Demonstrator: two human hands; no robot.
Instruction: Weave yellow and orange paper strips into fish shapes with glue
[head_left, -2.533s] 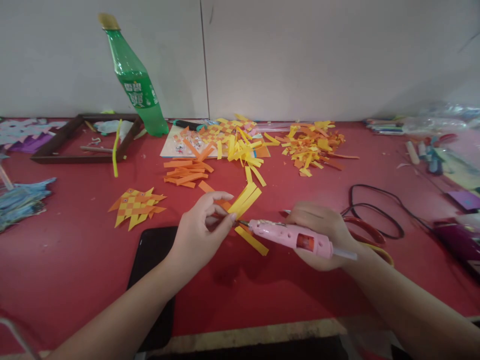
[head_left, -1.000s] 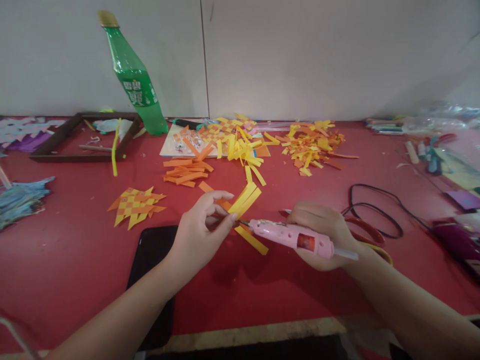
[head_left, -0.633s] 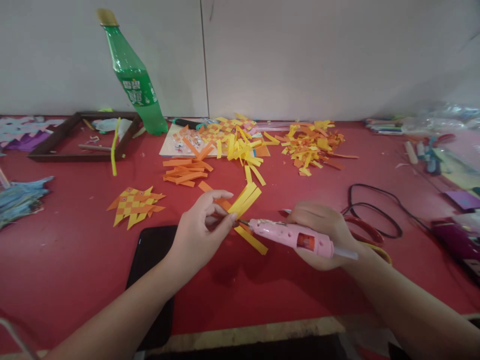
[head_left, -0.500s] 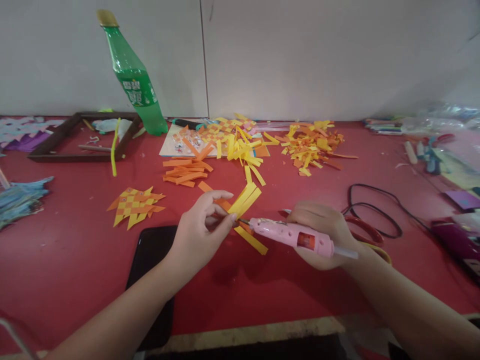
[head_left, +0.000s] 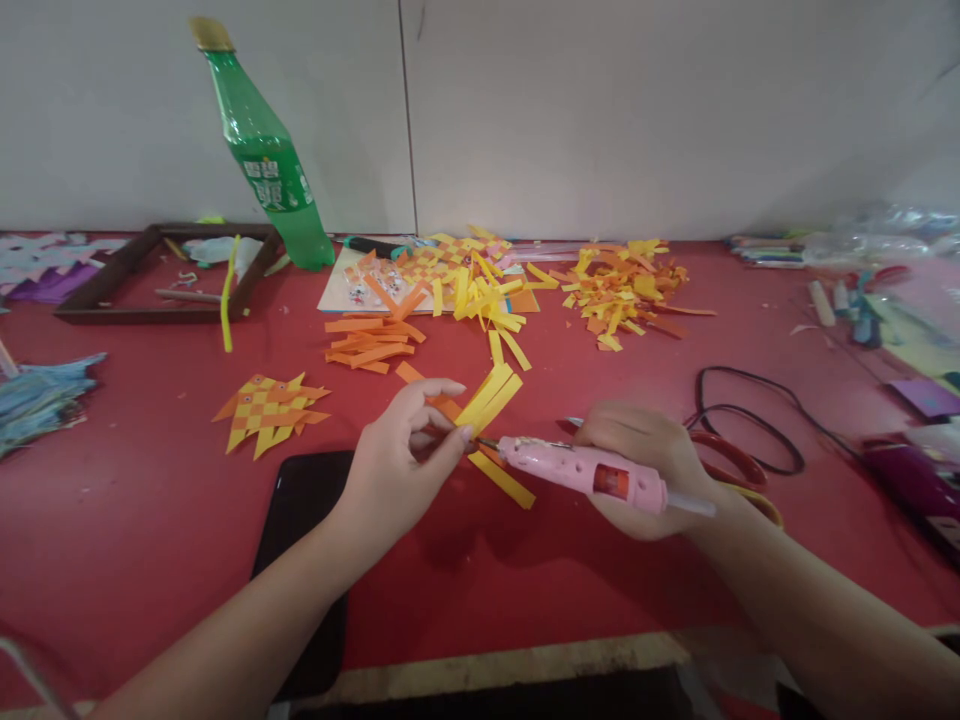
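Observation:
Between the thumb and fingers of my left hand (head_left: 405, 450) are pinched yellow paper strips (head_left: 491, 398), fanned up and to the right. Orange strips lie crossed behind them, and another yellow strip (head_left: 502, 480) sticks out below. My right hand (head_left: 637, 455) is wrapped round a pink hot glue gun (head_left: 570, 465), its nozzle pointing left and at the strips beside my left fingertips. Whether the tip touches the paper I cannot tell. A clear glue stick (head_left: 691, 503) juts from its back end. Partly under my right hand lie scissors (head_left: 724, 455) with red and yellow handles.
Left of my hands lie a woven paper fish (head_left: 271, 412) and a black phone (head_left: 300, 520). Behind are orange strips (head_left: 371, 342), yellow strips (head_left: 480, 295) and a scrap pile (head_left: 626, 285). A green bottle (head_left: 270, 160) stands by a brown frame (head_left: 150, 315). A black cord (head_left: 750, 408) loops at right.

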